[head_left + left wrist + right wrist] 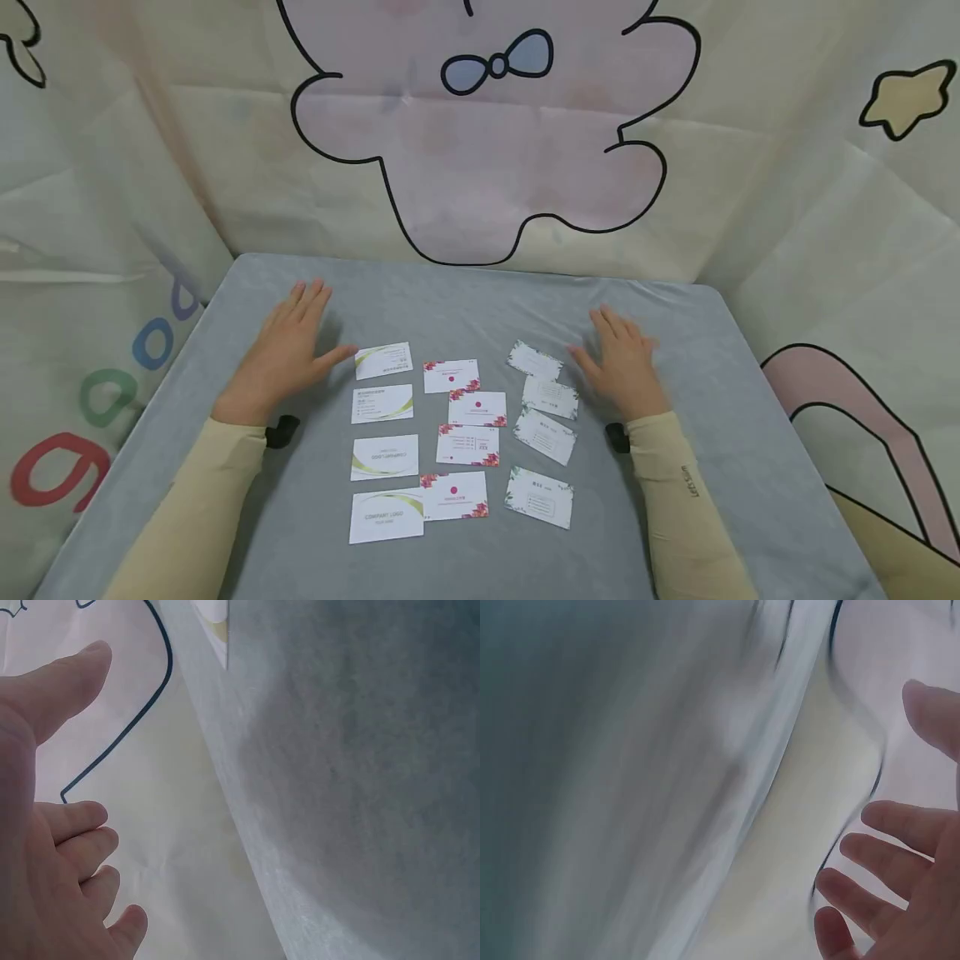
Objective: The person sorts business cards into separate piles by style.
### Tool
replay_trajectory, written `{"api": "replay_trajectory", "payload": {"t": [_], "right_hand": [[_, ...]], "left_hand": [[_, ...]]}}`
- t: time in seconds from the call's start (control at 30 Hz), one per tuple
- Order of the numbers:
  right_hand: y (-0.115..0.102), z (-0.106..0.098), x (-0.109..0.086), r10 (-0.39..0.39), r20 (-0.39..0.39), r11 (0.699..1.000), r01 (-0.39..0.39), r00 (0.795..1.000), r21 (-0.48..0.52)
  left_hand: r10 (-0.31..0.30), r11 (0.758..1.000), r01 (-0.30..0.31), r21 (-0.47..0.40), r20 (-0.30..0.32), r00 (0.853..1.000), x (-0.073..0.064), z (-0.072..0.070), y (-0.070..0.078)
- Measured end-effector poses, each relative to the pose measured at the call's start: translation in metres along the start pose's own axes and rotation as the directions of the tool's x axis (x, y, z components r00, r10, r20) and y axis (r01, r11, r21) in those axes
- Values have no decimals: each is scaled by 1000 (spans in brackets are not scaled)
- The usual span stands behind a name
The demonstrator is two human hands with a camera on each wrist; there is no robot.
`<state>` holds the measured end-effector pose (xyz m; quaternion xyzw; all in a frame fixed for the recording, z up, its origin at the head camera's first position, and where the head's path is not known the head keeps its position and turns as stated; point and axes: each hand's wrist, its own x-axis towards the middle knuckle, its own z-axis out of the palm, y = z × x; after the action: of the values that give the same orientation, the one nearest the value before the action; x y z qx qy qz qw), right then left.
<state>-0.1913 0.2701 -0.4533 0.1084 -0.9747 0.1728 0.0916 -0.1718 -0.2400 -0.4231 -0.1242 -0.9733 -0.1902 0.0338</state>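
Business cards lie in three rough columns on a grey cloth-covered table (465,575). On the left are several white cards with a green-yellow swoosh (386,515). Several cards with pink-red flowers (477,408) form the middle column, and several with green leaf corners (538,497) the right one. My left hand (288,358) is spread beside the top left card (383,361), its thumb tip near that card's edge; contact cannot be told. To the right of the leafy cards, my right hand (622,362) hovers with fingers extended. Neither hand holds anything.
A pale cloth backdrop (225,183) with cartoon drawings rises behind the table and along both sides. Some cards in the middle and right columns overlap or touch. A dark wrist device (282,432) sits by the left cuff, another (618,437) by the right.
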Motion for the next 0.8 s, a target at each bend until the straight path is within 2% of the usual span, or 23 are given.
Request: {"api": "replay_trajectory", "payload": {"t": [0.1, 0.17, 0.3, 0.37, 0.5, 0.63, 0.8], "right_hand": [[-41, 13, 5, -101, 33, 995, 101, 994, 2], [-76, 18, 10, -182, 68, 983, 182, 981, 5], [-140, 31, 24, -336, 115, 941, 338, 935, 2], [-157, 37, 36, -394, 116, 918, 397, 912, -2], [-175, 53, 51, -451, 144, 889, 457, 881, -6], [-177, 69, 57, -468, 211, 877, 481, 858, -11], [-168, 79, 60, -455, 249, 881, 472, 855, -10]], "left_hand": [[7, 1000, -7, 7, -12, 1000, -1, -3, -2], [18, 1000, -18, 17, -16, 1000, 0, -4, -3], [45, 999, -44, 18, -23, 999, 3, 2, 3], [64, 998, -64, 13, -31, 997, 11, 10, 11], [108, 994, -107, 26, -20, 994, 23, 29, 27], [125, 991, -126, 43, 12, 992, 27, 46, 38], [118, 993, -119, 25, 26, 993, 32, 52, 49]]}}
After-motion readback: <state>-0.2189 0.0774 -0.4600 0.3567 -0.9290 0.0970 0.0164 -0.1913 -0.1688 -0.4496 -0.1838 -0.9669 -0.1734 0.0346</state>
